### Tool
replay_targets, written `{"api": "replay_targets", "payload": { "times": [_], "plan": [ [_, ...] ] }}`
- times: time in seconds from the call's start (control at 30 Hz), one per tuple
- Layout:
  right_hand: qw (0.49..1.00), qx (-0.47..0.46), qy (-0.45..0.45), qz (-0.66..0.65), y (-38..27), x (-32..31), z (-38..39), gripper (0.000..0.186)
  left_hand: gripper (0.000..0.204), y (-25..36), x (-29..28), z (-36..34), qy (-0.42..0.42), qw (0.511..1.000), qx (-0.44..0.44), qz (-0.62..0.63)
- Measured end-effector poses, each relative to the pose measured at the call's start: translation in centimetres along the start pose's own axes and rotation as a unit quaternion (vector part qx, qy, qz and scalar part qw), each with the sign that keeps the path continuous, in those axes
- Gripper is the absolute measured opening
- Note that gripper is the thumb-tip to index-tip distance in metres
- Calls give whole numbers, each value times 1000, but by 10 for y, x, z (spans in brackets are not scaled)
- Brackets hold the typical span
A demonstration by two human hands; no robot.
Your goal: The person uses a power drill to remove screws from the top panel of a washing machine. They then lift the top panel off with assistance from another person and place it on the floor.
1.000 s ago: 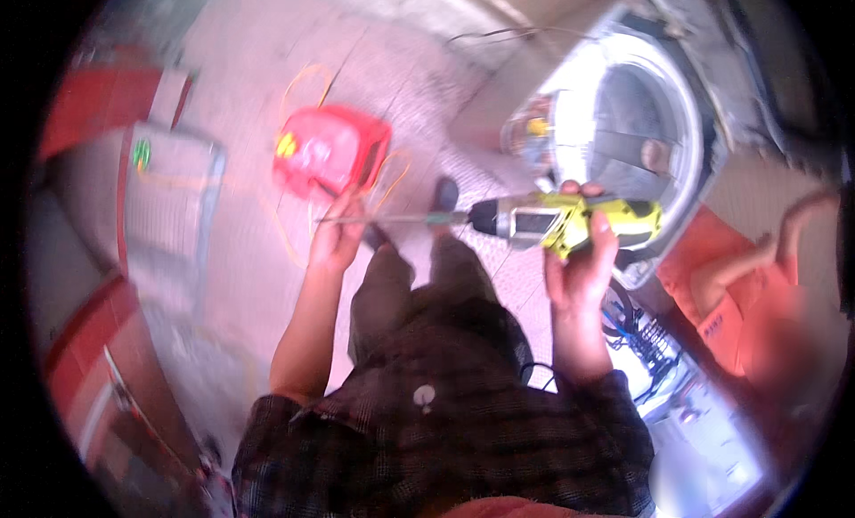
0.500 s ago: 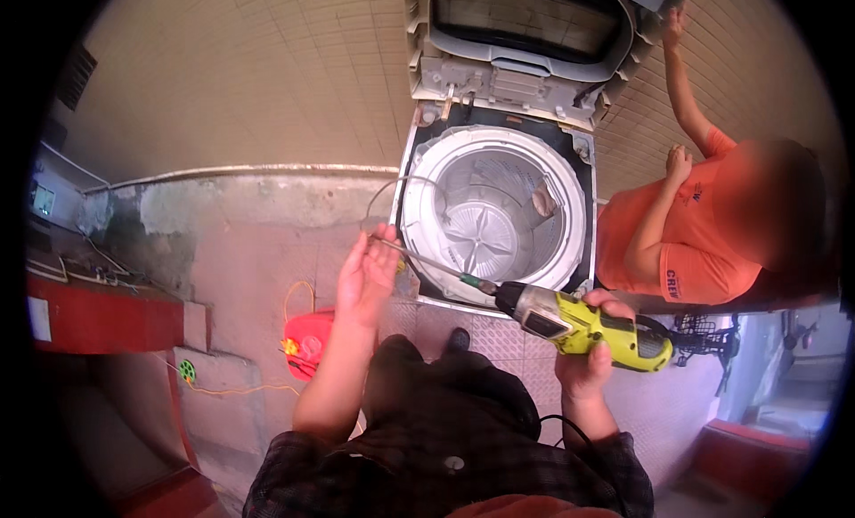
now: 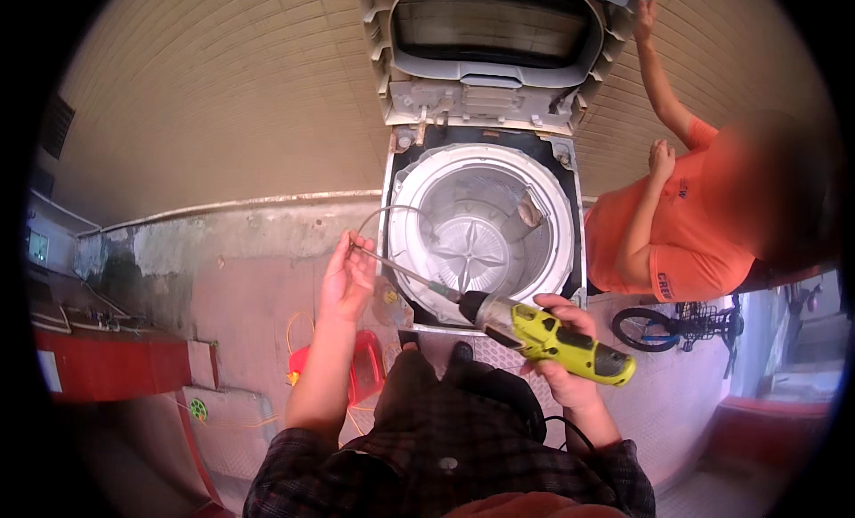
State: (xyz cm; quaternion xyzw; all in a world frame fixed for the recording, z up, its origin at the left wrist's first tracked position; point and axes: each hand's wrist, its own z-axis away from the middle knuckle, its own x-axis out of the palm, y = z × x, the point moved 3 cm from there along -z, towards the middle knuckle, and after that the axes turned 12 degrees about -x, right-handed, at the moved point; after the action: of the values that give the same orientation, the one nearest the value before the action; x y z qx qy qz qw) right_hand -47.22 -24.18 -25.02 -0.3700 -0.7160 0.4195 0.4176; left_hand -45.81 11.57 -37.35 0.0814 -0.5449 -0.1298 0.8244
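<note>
My right hand [image 3: 565, 375] grips a lime-green and silver drill [image 3: 552, 340], tilted with its black chuck toward the upper left. A long metal shaft [image 3: 401, 270] with a green section runs from the chuck to the fingertips of my left hand [image 3: 347, 277], which hold its far end. A thin grey curved line [image 3: 383, 211], perhaps a cable, arcs from near those fingers over the rim of a top-loading washing machine [image 3: 387, 179]. The machine's lid [image 3: 490, 77] is raised, exposing the white ring and steel drum [image 3: 481, 206].
A person in orange [image 3: 668, 215] stands right of the machine, one hand raised beside the lid. A bicycle [image 3: 650, 326] is behind them. A red stool-like object [image 3: 365, 367], yellow cord and green reel [image 3: 198, 409] lie lower left, near a red ledge [image 3: 116, 367].
The view has swung from the floor up to the washing machine and wall. Both hands and the drill now appear lower-left of where they were half a second ago, the drill tilted more steeply.
</note>
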Motion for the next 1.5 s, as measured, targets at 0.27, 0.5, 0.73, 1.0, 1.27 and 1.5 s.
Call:
{"api": "replay_targets", "payload": {
  "times": [0.27,0.5,0.73,1.0,1.27,1.5],
  "plan": [
    [896,194,-18,-398,-16,-7,13,79,21,27,28,-24,31,997,17,-65],
    [900,345,-49,-262,-6,-14,62,81,29,-5,113,-72,1,984,-16,-176],
    [971,108,-16,212,-22,-11,38,82,34,-37,250,-142,-151,958,-52,-237],
    [958,-9,43,284,-37,-35,-44,75,39,-54,375,-208,-216,932,-5,-290],
    [916,-136,74,370,-58,-46,-146,67,36,-39,452,-273,-352,877,-26,-328],
    [891,-175,92,408,-71,-41,-212,65,29,-15,503,-332,-352,869,-8,-347]
  ]
}}
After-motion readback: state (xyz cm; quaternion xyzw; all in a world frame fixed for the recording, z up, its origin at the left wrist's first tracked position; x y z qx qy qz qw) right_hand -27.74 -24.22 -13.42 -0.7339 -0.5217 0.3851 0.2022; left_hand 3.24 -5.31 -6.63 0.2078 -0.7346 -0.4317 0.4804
